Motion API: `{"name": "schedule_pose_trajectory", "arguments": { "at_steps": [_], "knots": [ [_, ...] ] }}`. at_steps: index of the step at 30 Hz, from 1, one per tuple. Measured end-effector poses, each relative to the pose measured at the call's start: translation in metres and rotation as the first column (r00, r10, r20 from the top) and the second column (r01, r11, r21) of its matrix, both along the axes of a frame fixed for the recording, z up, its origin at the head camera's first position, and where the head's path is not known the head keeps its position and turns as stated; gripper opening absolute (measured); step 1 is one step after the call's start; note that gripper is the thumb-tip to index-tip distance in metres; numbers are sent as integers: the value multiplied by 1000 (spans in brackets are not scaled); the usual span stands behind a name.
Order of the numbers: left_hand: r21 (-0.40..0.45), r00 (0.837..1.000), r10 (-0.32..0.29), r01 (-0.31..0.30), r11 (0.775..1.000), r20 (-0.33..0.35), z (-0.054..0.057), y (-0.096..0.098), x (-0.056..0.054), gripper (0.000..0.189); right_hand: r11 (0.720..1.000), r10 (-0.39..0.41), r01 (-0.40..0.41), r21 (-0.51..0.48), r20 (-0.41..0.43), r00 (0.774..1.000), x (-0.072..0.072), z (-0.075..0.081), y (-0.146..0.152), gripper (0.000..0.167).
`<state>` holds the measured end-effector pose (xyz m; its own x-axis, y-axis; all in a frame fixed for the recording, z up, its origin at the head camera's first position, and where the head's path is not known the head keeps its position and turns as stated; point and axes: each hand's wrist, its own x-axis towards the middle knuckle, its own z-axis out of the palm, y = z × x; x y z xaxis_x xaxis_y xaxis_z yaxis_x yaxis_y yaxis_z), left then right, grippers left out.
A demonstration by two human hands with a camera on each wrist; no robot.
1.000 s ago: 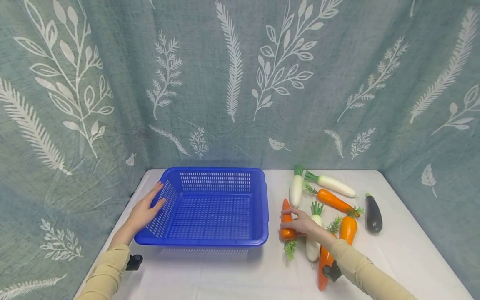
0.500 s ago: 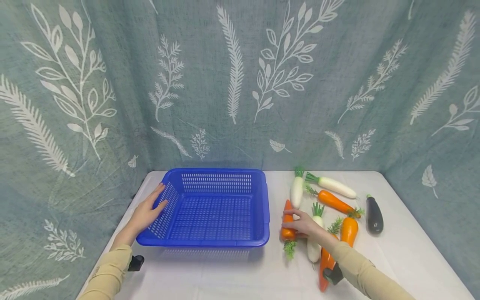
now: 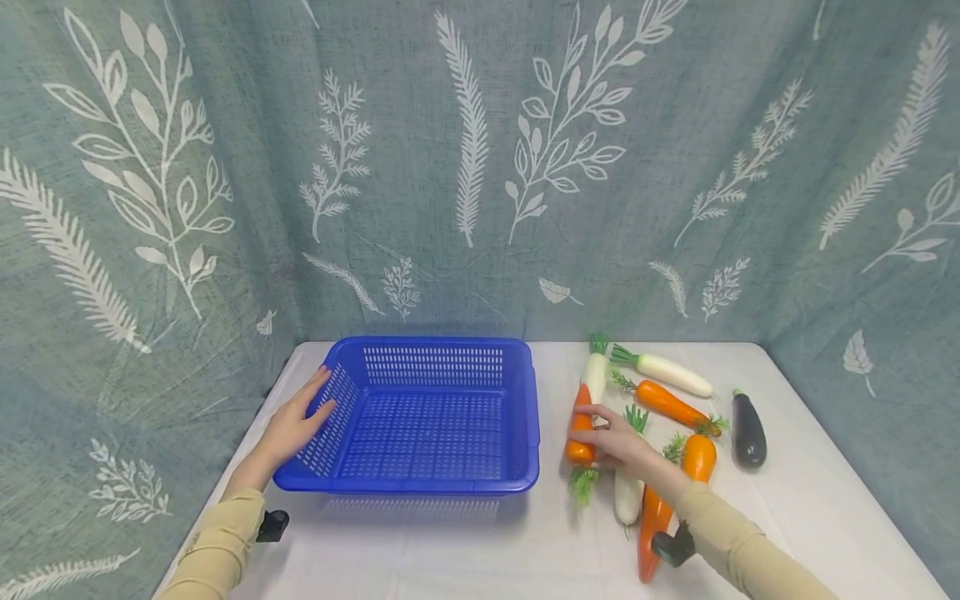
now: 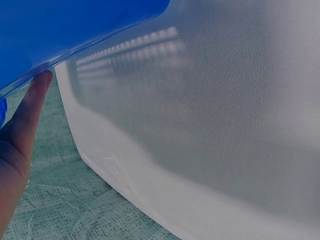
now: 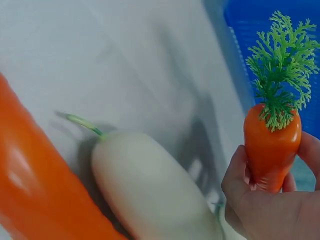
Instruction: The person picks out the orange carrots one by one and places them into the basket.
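Note:
My right hand (image 3: 617, 437) grips an orange carrot (image 3: 581, 425) with a green leafy top, its tip pointing away from me. In the right wrist view, the carrot's crown (image 5: 272, 142) rises between thumb and fingers, off the table. Close by lies a white radish (image 5: 145, 185), partly under the hand in the head view. My left hand (image 3: 296, 425) rests on the left rim of a blue plastic basket (image 3: 405, 486), its fingers fairly straight. From the left wrist view, one digit (image 4: 32, 107) touches the rim's edge; the other fingers are mostly hidden.
Right of the basket, another white radish (image 3: 596, 371) stands behind the held carrot. A third radish (image 3: 675, 375), a carrot (image 3: 671, 406) and an eggplant (image 3: 747, 429) lie farther right. Two more carrots, one upper (image 3: 699, 458) and one lower (image 3: 651, 542), lie near the right forearm. A patterned curtain (image 3: 480, 167) surrounds the table.
My right hand has raised the carrot slightly off the table and shifted it a little away and right; it now overlaps the radish behind. The left hand and basket stay put.

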<state>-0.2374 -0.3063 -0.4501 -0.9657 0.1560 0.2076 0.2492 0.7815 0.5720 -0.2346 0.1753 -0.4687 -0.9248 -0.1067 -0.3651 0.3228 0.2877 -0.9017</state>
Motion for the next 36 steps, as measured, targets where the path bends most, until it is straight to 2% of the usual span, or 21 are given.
{"name": "schedule_pose_trajectory", "arguments": {
  "at_steps": [8,16,24,36],
  "knots": [
    [-4,1000,-2,2,1000,-5,1,0,-1,57,997,35,-37,-63,-28,999,-7,21,6,59],
    [4,1000,-6,6,1000,9,0,0,-3,57,997,10,-13,-70,-34,999,-13,36,7,57],
    [-7,1000,-2,2,1000,17,1,0,-2,56,984,29,-35,-175,-41,999,-16,52,7,58],
    [-12,1000,4,-4,1000,17,3,1,-2,56,961,24,-37,-273,-53,998,-19,64,-4,57]
  ]
}}
